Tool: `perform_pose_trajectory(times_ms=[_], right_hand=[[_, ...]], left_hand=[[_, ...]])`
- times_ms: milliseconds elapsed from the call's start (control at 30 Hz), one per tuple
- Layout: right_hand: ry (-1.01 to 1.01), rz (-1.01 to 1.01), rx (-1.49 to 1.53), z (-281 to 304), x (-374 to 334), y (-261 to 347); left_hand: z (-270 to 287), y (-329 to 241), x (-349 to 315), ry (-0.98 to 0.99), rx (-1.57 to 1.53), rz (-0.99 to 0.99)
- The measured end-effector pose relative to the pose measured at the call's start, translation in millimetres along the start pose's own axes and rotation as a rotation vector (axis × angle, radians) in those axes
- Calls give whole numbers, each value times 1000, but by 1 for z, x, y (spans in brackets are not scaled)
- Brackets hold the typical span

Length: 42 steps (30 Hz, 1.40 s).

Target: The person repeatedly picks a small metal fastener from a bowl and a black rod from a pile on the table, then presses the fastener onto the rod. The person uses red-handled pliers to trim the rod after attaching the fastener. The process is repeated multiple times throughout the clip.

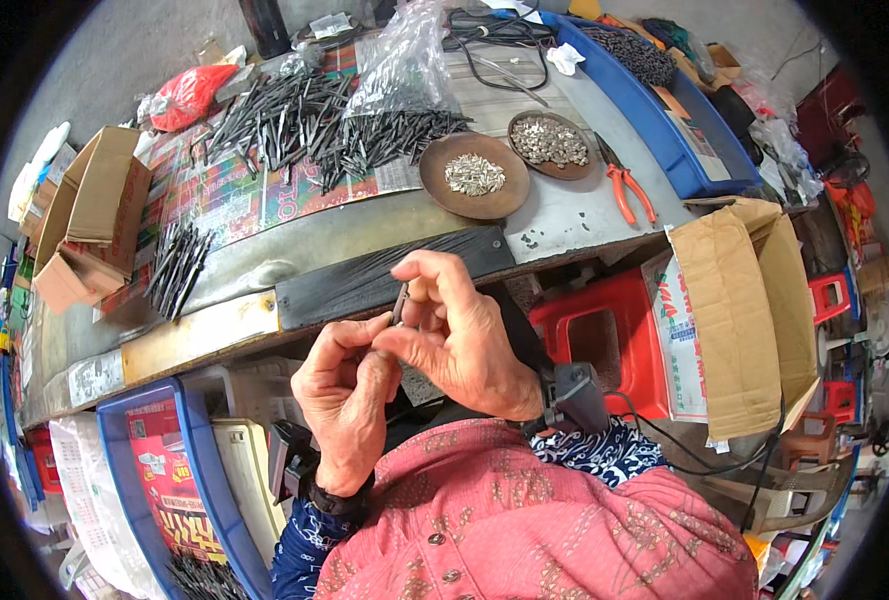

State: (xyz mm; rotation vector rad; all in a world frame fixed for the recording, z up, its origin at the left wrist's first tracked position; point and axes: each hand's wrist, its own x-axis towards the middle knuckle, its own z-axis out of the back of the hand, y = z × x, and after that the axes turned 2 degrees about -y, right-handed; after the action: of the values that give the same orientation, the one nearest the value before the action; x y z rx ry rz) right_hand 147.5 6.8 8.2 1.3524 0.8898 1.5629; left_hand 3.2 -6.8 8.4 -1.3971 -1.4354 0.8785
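My right hand (pixel 470 350) and my left hand (pixel 350 400) meet in front of the bench's front edge. A short, thin dark stick (pixel 401 303) points up between their fingertips. Both hands are closed in a pinch around it, and its lower end is hidden by the fingers. Beyond them on the bench, a round brown dish (pixel 440 185) holds a heap of small silvery metal pieces (pixel 475 174). Another brown dish (pixel 517 160) beside it carries greyish metal bits (pixel 548 140). Red-handled pliers (pixel 625 190) lie to their right.
Many black sticks (pixel 285 115) are piled at the back beside a clear plastic bag (pixel 400 65); a smaller bundle (pixel 180 270) lies left. Cardboard boxes (pixel 115 200) stand left. At right are a blue tray (pixel 700 165), a red stool (pixel 630 330) and an open carton (pixel 730 320). A blue crate (pixel 190 430) sits below.
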Motion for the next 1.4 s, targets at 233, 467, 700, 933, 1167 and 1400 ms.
perform_pose_trajectory(times_ms=[233,467,700,933,1167,1400], right_hand=[[-115,228,-131,-3,0,-6],[-222,480,-395,-13,5,-13],[-155,446,-323,-10,8,-14],[-174,430,-280,-10,7,-18],[-132,427,-280,-9,15,-26],[-228,193,-166,27,27,-29]], left_hand=[[2,1,-2,13,-9,-5],[-4,6,0,-1,-24,-59],[0,4,1,-14,21,-38],[1,8,4,31,-27,-50],[6,7,10,22,176,-113],[47,-8,32,15,1081,-548]])
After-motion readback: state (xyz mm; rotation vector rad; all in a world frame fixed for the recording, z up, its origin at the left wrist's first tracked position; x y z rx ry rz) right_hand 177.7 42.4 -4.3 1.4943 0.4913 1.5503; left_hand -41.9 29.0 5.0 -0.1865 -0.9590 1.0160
